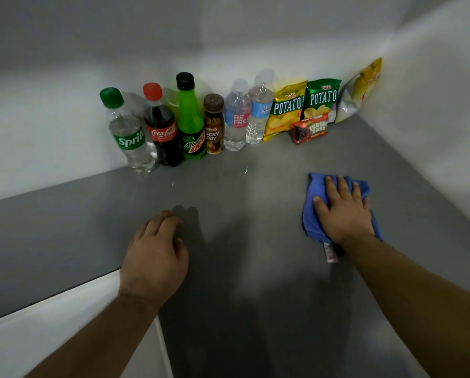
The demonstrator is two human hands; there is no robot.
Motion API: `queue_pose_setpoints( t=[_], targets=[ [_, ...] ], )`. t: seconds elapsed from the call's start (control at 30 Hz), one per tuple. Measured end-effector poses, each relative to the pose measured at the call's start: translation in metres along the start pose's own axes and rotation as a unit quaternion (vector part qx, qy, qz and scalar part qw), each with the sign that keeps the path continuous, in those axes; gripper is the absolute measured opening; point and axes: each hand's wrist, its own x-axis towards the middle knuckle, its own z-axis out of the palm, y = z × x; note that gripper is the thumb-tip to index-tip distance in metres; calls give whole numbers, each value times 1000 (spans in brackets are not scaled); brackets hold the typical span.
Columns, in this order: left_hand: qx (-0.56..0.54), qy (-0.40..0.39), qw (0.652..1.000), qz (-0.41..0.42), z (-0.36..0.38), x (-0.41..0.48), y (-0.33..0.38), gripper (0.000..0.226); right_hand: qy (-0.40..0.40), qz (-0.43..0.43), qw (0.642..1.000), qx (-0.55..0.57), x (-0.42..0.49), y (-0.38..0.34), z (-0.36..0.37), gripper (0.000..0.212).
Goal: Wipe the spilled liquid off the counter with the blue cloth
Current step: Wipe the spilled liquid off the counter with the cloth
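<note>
The blue cloth [314, 222] lies crumpled on the grey counter [255, 241] at the right, a white tag sticking out at its near edge. My right hand [343, 211] presses flat on top of it, fingers spread. A thin clear puddle of spilled liquid [236, 171] glistens on the counter in front of the bottles, with a small drop [173, 183] further left. My left hand [156, 255] rests on the counter near its front edge, fingers curled, holding nothing.
Along the back wall stand a Sprite bottle [129, 135], Coca-Cola bottle [161, 126], Mountain Dew bottle [191, 121], small brown drink bottle [214, 126] and two water bottles [242, 115]. Chip bags [285, 110] and a fudge bar pack [310, 129] lean in the right corner.
</note>
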Motion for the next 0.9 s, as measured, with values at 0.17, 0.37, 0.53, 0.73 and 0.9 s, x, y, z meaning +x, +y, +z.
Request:
queue_pose_setpoints(
  t=[0.17, 0.37, 0.53, 0.73, 0.9],
  targets=[
    [-5, 3, 1000, 6, -6, 2, -9, 42, -11, -80, 996, -22, 37, -79, 6, 72],
    [-21, 0, 1000, -17, -19, -1, -19, 43, -24, -204, 978, -22, 10, -185, 16, 72],
    [-42, -9, 998, -54, -26, -5, -32, 55, -18, -335, 942, -20, -41, -246, 34, 70],
    [-46, -1, 998, -31, -31, -15, -37, 51, -17, -380, 925, 9, -98, -229, 42, 65],
    [-48, 30, 998, -1, -33, -39, -27, 49, -42, -365, 930, 19, -169, -188, 51, 66]
  ],
)
